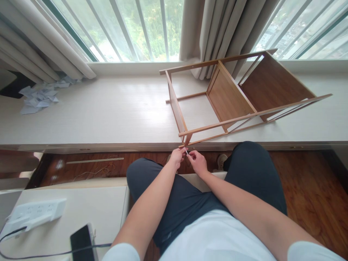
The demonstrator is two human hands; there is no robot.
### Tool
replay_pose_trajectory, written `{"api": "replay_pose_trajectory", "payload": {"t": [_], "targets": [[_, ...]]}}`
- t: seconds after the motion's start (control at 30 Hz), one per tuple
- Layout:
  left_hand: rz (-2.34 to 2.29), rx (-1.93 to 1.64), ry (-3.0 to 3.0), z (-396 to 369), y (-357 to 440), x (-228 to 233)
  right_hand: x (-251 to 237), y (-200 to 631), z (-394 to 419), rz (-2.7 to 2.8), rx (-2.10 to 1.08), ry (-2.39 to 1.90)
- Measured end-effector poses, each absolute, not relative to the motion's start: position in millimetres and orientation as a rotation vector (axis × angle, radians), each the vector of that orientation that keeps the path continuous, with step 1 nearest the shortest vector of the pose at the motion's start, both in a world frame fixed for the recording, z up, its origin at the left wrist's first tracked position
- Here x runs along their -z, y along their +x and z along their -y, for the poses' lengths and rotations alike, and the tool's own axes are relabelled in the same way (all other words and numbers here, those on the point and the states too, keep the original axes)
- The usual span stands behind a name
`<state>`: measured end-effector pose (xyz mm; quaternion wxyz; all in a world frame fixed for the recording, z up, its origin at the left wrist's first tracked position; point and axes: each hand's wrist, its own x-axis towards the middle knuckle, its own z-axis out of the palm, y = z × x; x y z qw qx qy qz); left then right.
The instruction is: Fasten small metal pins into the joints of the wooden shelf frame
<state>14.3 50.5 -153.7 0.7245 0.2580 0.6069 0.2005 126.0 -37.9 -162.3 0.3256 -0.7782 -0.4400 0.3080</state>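
Knees and both forearms fill lower frame; left hand (177,156) and right hand (198,162) meet at centre, fingers pinched together on a small pale fastener (186,152). It sits just below the wooden shelf frame (231,98), tipped over on the worktop (108,108), centre right. Step looks like seating the fastener in the frame's near corner; steady alignment needed.

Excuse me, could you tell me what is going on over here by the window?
A seated person has a wooden shelf frame lying on its side on the white window ledge. Both hands meet at the frame's near corner, which juts over the ledge's edge: the left hand and the right hand pinch a small pale piece between their fingers, too small to identify. Crumpled paper lies far left on the ledge, and a power strip and a phone sit beside the person.
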Motion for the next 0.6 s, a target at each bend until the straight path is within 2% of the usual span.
{"api": "replay_pose_trajectory", "payload": {"t": [0.23, 0.4, 0.6], "targets": [[-1.341, -0.453, 0.574, -50, 16, 152, 168, 121, 34, 1.014, -1.103, -1.784], [-1.285, -0.468, 0.556, -50, 15, 156, 170, 113, 29, 0.655, -1.408, -1.551], [-1.246, -0.460, 0.545, -49, 13, 160, 166, 107, 29, 0.312, -1.561, -1.347]]}}
